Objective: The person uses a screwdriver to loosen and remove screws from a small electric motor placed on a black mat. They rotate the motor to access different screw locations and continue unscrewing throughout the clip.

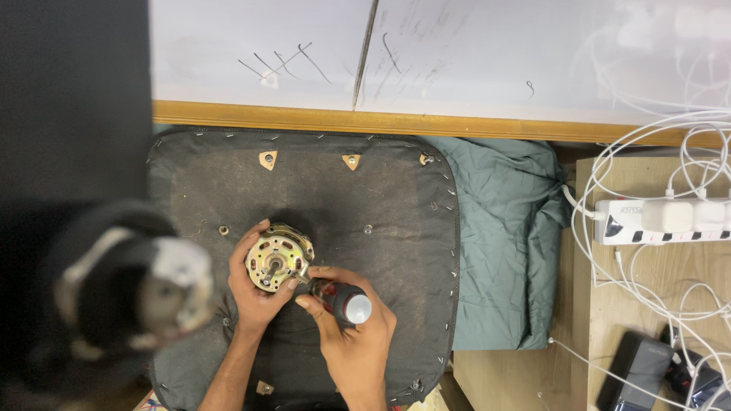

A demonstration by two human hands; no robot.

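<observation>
Even indoor light; white surface overexposed at top right; dark object at left heavily blurred; centre rendered sharp.

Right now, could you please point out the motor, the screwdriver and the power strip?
motor [276, 262]: head view, on its round metal end plate.
screwdriver [349, 304]: head view, on its handle's grey end cap.
power strip [620, 223]: head view, on its white body's left end.

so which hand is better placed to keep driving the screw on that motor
Right. The right hand already grips the screwdriver, its tip against the edge of the small electric motor. The left hand cradles the motor from below, steadying it on the dark upturned seat pad.
</observation>
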